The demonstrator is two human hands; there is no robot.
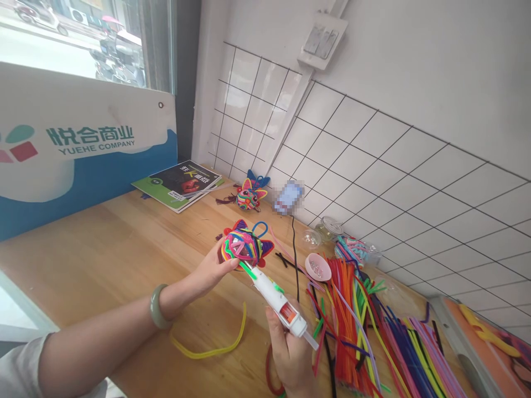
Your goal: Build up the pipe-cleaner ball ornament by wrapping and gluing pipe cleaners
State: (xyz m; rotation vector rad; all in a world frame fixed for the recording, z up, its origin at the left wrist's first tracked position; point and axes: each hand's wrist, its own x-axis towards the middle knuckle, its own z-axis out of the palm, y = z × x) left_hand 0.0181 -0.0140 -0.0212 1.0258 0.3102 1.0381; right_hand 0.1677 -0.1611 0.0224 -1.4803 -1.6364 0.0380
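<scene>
Toward seven o'clock, the left hand (211, 272) pinches a pipe-cleaner ornament (250, 244), likely light, squashy, best cupped at its sides; toward six, the right hand (290, 354) clasps a glue gun (267, 291)!

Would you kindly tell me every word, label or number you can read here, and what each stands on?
"悦合商业": on the white-and-blue board.
"YUEHE COMPANY": below it, same board.
Magazine: large characters and small print, too slanted and blurred to read surely.
Glue gun: no lettering I can make out.
Beyond the window: too blurred to read.
</scene>
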